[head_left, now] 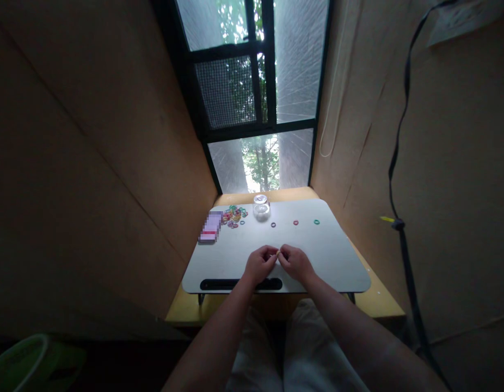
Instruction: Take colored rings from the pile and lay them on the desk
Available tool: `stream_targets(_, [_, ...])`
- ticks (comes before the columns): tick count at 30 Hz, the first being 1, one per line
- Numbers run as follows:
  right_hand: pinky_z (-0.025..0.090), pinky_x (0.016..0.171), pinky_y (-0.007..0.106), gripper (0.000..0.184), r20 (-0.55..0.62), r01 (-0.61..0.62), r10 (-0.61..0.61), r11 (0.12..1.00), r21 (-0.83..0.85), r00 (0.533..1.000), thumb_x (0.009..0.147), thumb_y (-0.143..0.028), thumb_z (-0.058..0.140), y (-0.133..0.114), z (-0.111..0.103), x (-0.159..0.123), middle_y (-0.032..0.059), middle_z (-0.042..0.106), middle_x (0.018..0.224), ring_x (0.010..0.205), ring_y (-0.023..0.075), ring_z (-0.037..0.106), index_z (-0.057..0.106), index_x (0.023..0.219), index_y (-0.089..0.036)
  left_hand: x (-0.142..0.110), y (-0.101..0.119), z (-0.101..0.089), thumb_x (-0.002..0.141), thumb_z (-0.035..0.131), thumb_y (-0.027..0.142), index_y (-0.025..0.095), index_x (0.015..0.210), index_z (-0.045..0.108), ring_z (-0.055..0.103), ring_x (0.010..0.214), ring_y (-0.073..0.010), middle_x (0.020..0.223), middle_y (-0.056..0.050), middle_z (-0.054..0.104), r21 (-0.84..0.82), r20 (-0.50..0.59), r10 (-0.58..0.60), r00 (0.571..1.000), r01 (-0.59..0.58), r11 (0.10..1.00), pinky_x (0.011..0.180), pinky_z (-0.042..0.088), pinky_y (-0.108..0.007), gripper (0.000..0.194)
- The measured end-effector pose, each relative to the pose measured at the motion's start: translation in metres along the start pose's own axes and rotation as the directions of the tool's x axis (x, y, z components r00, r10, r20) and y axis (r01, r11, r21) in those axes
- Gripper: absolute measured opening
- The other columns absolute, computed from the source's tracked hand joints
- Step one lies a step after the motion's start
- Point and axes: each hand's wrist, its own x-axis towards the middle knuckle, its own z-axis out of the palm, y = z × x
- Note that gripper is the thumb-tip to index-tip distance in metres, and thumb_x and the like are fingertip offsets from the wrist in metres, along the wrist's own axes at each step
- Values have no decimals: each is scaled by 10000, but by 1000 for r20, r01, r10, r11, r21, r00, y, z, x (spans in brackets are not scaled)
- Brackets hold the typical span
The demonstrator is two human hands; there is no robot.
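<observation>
My left hand [262,263] and my right hand [294,262] meet over the front middle of a white lap table [329,256]. Their fingertips are pinched together on a small yellow hair tie [278,252], mostly hidden by the fingers. Beyond them a dark hair tie [273,225], a red hair tie [295,222] and a green hair tie [316,222] lie spaced out in a row. A pile of mixed coloured hair ties [234,215] is at the back left, with a bluish one [242,222] just beside it.
A clear round jar [261,209] stands at the table's back. At the left edge lies a phone [211,227]. A black slot [219,284] runs along the front edge. Beneath is a yellow wooden surface [385,305]. A black strap [406,272] hangs at right; a green basin [31,362] is lower left.
</observation>
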Motion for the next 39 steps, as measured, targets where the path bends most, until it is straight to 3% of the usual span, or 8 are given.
stream_targets(8, [302, 529, 223, 212, -10, -14, 14, 1000, 3, 1000, 829, -318, 481, -2, -1, 0, -14, 558, 586, 532, 116, 480, 538, 663, -199, 0, 3, 1, 797, 521, 289, 196, 903, 694, 557, 637, -117, 756, -11, 678, 14, -6, 16, 1000, -16, 1000, 632, 441, -239, 223])
stream_targets(15, [349, 563, 221, 110, 19, 3, -4, 999, 48, 1000, 786, -249, 499, -5, -5, -2, -17, 597, 646, 566, 125, 518, 585, 844, -213, 0, 5, 0, 784, 520, 260, 198, 838, 669, 559, 633, -116, 729, 4, 664, 72, -52, -9, 999, 13, 997, 624, 420, -236, 170])
stream_targets(32, [300, 530, 229, 112, -23, -36, 37, 999, 31, 999, 802, -276, 498, -2, -1, 0, -19, 549, 608, 536, 118, 464, 528, 720, -206, 1, 3, 1, 799, 520, 302, 195, 801, 632, 547, 610, -126, 686, 1, 635, 136, -80, -28, 996, 39, 990, 611, 411, -253, 154])
stream_targets(35, [328, 564, 242, 112, -210, -85, 90, 996, 32, 974, 802, -246, 471, 3, 1, 3, -5, 538, 625, 572, 132, 464, 501, 704, -201, 2, 2, 5, 791, 518, 239, 195, 903, 643, 602, 833, -179, 886, -53, 675, 210, -142, 27, 990, 3, 978, 802, 453, -325, 173])
stream_targets(37, [353, 587, 254, 141, -348, -156, 167, 986, 60, 922, 807, -242, 453, 9, 2, 6, 16, 544, 641, 605, 146, 477, 483, 677, -197, 3, 2, 10, 761, 546, 194, 193, 1017, 635, 526, 1119, -245, 1117, -100, 637, 311, -143, 90, 986, -42, 950, 1004, 359, -417, 271])
stream_targets(39, [384, 604, 261, 137, -377, -180, 214, 976, 124, 901, 814, -258, 453, 15, 3, 9, 31, 571, 677, 628, 153, 508, 503, 705, -191, 4, 2, 14, 749, 563, 188, 201, 1124, 603, 387, 1282, -299, 1296, -122, 539, 397, -95, 97, 991, -51, 917, 1092, 222, -505, 377])
